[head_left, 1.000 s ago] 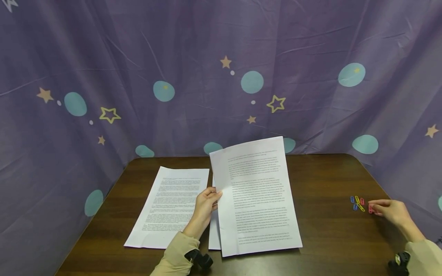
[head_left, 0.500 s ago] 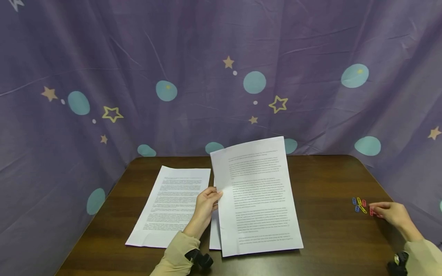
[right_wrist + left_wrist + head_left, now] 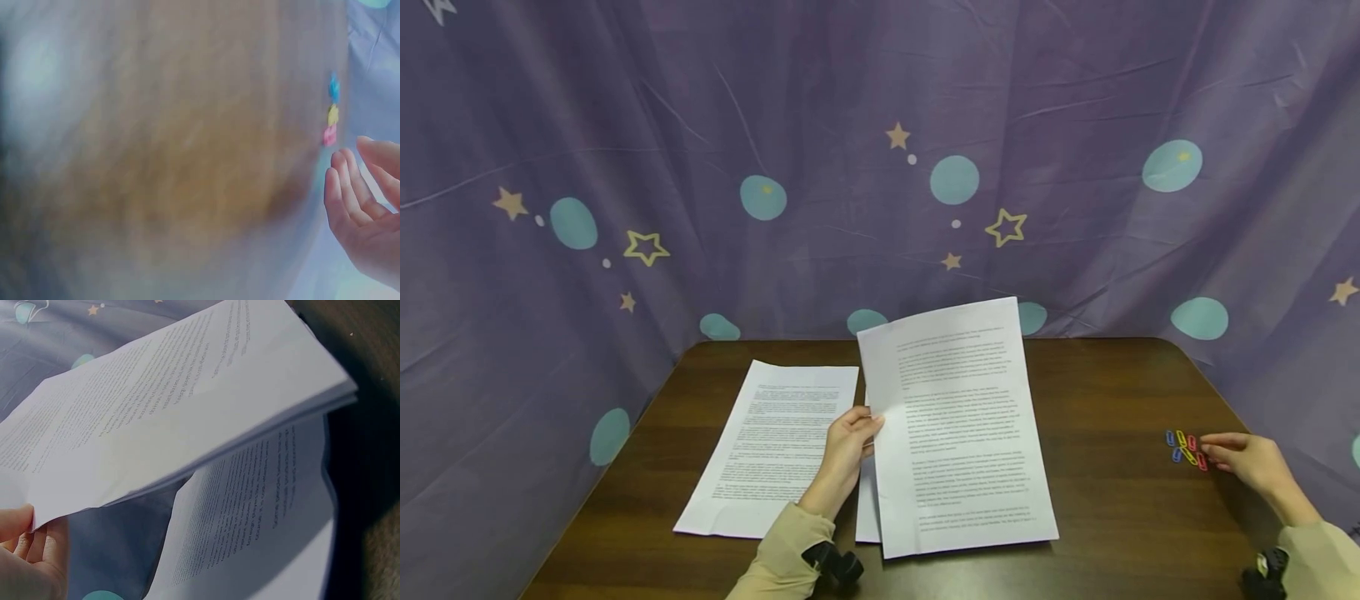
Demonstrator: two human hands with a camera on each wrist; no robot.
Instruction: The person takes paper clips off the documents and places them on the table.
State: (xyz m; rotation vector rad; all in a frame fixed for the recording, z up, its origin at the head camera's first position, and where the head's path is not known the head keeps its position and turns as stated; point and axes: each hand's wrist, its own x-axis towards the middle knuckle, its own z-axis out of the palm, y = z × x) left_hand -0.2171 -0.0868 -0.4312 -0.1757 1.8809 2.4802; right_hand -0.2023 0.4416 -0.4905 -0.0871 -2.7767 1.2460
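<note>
My left hand (image 3: 847, 442) pinches the left edge of a small stack of printed sheets (image 3: 962, 433), tilted up off the table. The stack's layered edge shows in the left wrist view, where the thumb of the left hand (image 3: 37, 556) presses on its top sheet. At the right, my right hand (image 3: 1255, 462) hovers beside a red paper clip (image 3: 1202, 462). Its thumb and fingers stand apart in the right wrist view, with nothing visible between them. Close by lie two blue paper clips (image 3: 1170, 438), two yellow paper clips (image 3: 1181, 438) and another red paper clip (image 3: 1192, 443).
Another printed stack (image 3: 775, 450) lies flat on the brown table (image 3: 1105, 517), left of the left hand. A further white sheet (image 3: 867, 508) shows partly behind the lifted stack. A purple curtain (image 3: 820, 100) with stars hangs behind the table.
The red paper clip at the right fingertips has shifted slightly left, nearer the other clips, and the fingers have come off it. The left hand and its sheets stay nearly still.
</note>
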